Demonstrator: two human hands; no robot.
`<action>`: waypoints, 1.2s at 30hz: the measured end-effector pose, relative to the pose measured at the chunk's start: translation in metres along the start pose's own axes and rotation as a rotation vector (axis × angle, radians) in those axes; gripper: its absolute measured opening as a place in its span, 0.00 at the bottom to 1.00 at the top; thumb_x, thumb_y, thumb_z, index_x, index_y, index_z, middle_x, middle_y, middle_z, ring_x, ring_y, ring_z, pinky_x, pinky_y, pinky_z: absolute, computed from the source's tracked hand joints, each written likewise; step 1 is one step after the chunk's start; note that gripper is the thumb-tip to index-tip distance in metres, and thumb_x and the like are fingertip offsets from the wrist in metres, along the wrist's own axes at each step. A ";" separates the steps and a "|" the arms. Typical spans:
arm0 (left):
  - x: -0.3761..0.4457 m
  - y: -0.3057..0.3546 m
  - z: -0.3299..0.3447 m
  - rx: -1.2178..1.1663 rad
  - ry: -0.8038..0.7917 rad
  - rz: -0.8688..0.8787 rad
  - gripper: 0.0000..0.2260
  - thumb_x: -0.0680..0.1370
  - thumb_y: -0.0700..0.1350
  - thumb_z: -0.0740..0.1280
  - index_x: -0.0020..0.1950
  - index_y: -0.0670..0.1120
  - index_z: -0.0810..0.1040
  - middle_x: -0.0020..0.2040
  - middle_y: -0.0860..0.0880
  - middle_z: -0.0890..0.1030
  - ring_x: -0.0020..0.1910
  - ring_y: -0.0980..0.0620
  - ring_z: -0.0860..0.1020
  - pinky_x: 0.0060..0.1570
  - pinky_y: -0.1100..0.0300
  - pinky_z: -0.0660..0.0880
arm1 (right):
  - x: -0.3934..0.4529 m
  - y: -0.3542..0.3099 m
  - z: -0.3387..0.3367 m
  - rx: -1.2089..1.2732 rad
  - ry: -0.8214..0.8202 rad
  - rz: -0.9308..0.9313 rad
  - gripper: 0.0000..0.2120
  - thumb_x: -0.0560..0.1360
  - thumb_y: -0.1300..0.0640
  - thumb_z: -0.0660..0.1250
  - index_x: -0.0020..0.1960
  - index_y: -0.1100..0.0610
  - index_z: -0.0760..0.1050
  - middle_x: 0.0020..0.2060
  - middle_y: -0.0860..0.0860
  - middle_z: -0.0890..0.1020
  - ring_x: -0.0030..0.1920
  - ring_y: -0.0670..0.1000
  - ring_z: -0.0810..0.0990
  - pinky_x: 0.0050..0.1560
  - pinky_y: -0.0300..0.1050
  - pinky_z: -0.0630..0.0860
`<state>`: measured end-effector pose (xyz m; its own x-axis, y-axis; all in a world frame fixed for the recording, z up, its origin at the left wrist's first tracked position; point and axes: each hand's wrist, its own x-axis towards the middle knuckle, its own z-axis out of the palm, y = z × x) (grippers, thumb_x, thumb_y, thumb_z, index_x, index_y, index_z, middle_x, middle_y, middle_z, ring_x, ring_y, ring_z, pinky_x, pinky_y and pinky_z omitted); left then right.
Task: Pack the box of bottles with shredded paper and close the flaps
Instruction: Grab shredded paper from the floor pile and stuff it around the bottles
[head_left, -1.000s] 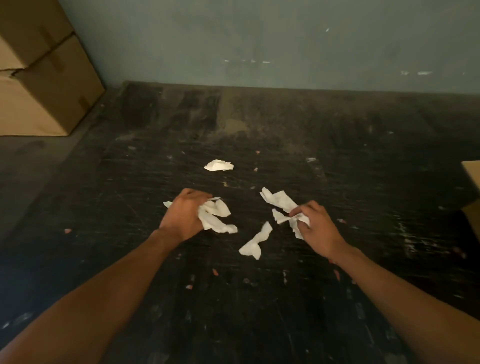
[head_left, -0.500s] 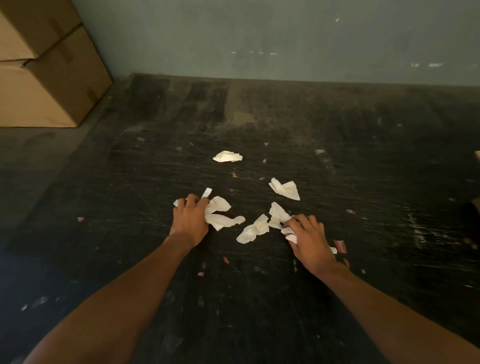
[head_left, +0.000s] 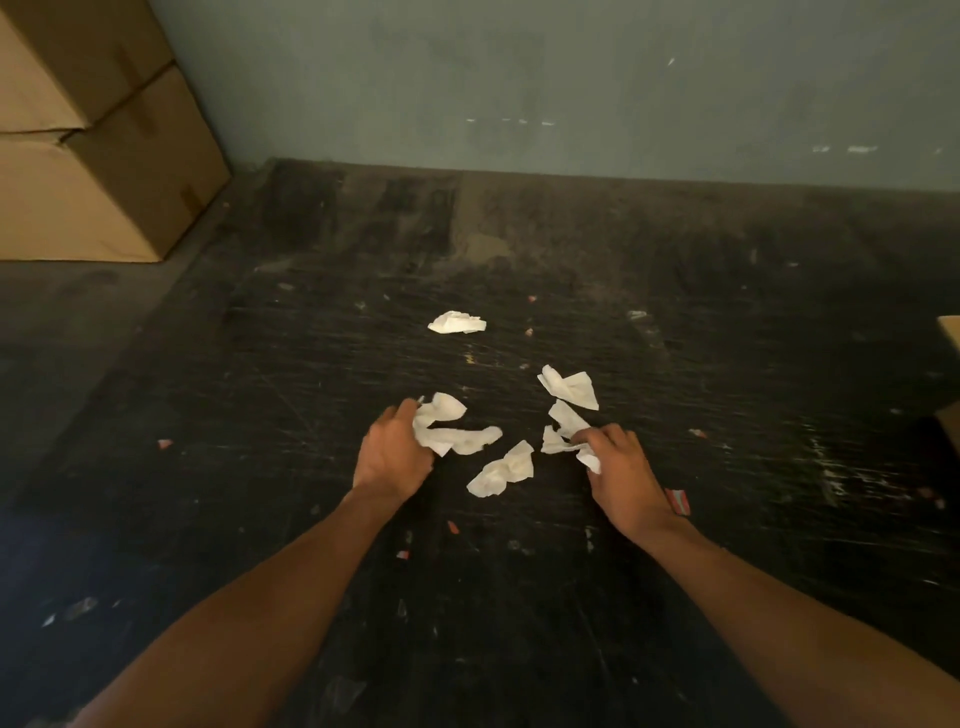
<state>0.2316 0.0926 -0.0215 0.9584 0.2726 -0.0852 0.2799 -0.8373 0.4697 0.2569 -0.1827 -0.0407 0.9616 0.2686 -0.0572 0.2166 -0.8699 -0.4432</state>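
Several crumpled white paper scraps lie on the dark scratched floor. My left hand (head_left: 392, 449) grips a bunch of white paper (head_left: 452, 434) that sticks out to its right. My right hand (head_left: 621, 467) pinches another white paper piece (head_left: 563, 434) against the floor. Between the hands lies a loose scrap (head_left: 501, 470). Another scrap (head_left: 569, 387) lies just beyond my right hand, and one more (head_left: 457, 322) lies farther off. At the right edge only a corner of a cardboard box (head_left: 950, 338) shows; no bottles are visible.
Two stacked closed cardboard boxes (head_left: 93, 156) stand at the far left against the grey-green wall (head_left: 571, 78). Small red and white bits, such as a red scrap (head_left: 678, 501), dot the floor near my right wrist.
Both hands dropped to the floor and drew back toward me with their paper. A scrap that was near my right hand now lies apart on the floor beyond it. The view shifted slightly.
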 end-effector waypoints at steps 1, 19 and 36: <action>-0.002 0.008 0.001 -0.043 0.012 0.037 0.26 0.72 0.37 0.74 0.68 0.44 0.71 0.61 0.44 0.78 0.61 0.47 0.77 0.61 0.53 0.76 | 0.004 0.000 -0.004 0.062 0.063 0.007 0.25 0.73 0.68 0.67 0.66 0.50 0.72 0.65 0.51 0.71 0.67 0.51 0.67 0.69 0.48 0.67; 0.023 0.054 0.043 0.340 -0.272 0.487 0.27 0.77 0.42 0.68 0.74 0.50 0.63 0.69 0.45 0.69 0.68 0.45 0.69 0.67 0.50 0.70 | 0.094 -0.010 -0.012 -0.125 -0.140 -0.054 0.29 0.76 0.62 0.66 0.74 0.47 0.63 0.66 0.54 0.67 0.67 0.55 0.67 0.69 0.52 0.68; 0.177 0.055 0.011 0.237 -0.269 0.080 0.20 0.82 0.47 0.59 0.74 0.56 0.66 0.68 0.42 0.72 0.54 0.47 0.77 0.53 0.53 0.74 | 0.101 0.004 -0.008 -0.101 -0.140 -0.105 0.27 0.76 0.61 0.67 0.72 0.48 0.64 0.66 0.52 0.67 0.66 0.52 0.67 0.68 0.46 0.68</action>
<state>0.4173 0.0896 -0.0204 0.9494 0.0936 -0.2997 0.1786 -0.9461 0.2702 0.3559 -0.1625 -0.0413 0.9013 0.4091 -0.1424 0.3373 -0.8691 -0.3618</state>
